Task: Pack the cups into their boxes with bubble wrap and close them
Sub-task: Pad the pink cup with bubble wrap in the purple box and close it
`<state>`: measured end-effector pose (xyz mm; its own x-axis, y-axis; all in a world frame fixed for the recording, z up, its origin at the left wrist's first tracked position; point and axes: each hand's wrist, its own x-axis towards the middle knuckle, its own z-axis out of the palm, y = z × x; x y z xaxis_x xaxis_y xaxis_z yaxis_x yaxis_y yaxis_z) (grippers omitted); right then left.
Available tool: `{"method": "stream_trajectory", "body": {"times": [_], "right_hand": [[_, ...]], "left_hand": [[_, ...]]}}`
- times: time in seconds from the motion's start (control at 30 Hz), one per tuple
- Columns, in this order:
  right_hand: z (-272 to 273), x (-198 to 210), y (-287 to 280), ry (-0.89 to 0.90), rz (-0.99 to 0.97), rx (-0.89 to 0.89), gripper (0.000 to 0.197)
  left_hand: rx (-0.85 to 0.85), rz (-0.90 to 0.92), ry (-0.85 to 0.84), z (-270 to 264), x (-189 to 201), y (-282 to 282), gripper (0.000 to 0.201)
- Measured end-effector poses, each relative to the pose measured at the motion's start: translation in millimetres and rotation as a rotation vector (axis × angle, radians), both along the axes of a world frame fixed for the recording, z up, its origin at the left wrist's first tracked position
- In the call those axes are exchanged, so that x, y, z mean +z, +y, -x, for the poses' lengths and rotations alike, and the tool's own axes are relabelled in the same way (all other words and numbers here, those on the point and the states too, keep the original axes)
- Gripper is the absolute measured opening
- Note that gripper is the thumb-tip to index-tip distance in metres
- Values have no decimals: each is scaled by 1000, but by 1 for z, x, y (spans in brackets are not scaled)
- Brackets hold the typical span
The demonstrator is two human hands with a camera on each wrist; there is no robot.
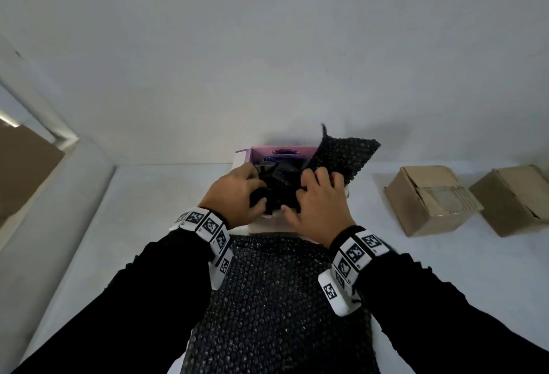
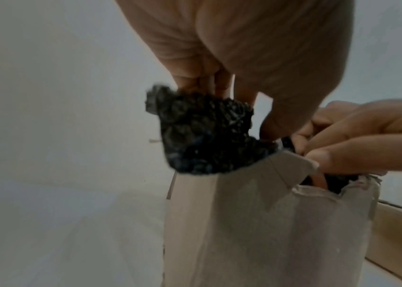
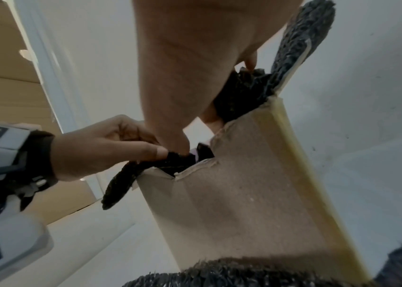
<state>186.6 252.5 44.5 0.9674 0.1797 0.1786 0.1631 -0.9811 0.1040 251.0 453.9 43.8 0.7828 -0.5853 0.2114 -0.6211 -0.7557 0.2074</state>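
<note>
Over the open box (image 1: 261,155), both hands (image 1: 237,195) (image 1: 319,210) curled, grasping black bubble wrap (image 1: 277,186).

A white table (image 1: 445,269) carries everything. Standing on it at the far middle is an open box (image 1: 269,152) with a pink inner wall. A sheet of black bubble wrap (image 1: 273,299) lies flat just in front of the box. Two brown cardboard boxes (image 1: 427,198) (image 1: 514,198) sit side by side to the right.

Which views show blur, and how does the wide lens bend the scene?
Head view: dim, even light, the table edge bowed by the lens, soft shadows beside the brown boxes. Left wrist view: the black bubble wrap is smeared. Right wrist view: the box looms, edges soft.
</note>
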Motion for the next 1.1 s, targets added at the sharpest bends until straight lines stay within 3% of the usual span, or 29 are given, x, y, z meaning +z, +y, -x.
{"method": "stream_trajectory", "body": {"times": [0.13,0.33,0.43,0.53,0.6,0.73,0.83,0.9,0.97,1.03,1.1], "right_hand": [[-3,-13,4,119,-53,-75,64],[-9,-18,0,152,-468,-169,31],[-9,-18,-3,119,-598,-144,25],[-4,-21,-6,68,-550,3,17],[3,-24,-10,64,-453,100,16],[13,-17,-15,143,-420,185,22],[4,-7,-17,170,-495,172,24],[-6,-2,-21,199,-564,164,33],[-17,5,-24,231,-573,124,43],[-28,11,-27,243,-508,75,57],[-39,14,-28,284,-431,30,79]], "left_hand": [[44,-81,-91,6,-3,9,44],[87,159,72,2,0,2,65],[55,140,31,-2,1,-3,42],[-72,66,44,-2,-6,-6,17],[-122,-13,141,2,-8,-9,38],[-99,-225,192,6,-10,-17,44],[-47,-97,180,5,-9,-24,49],[-59,29,119,-2,-12,-27,54],[-35,49,91,-14,-17,-30,78],[-21,-15,150,-22,-18,-34,102],[-1,-152,157,-23,-17,-40,106]]}}
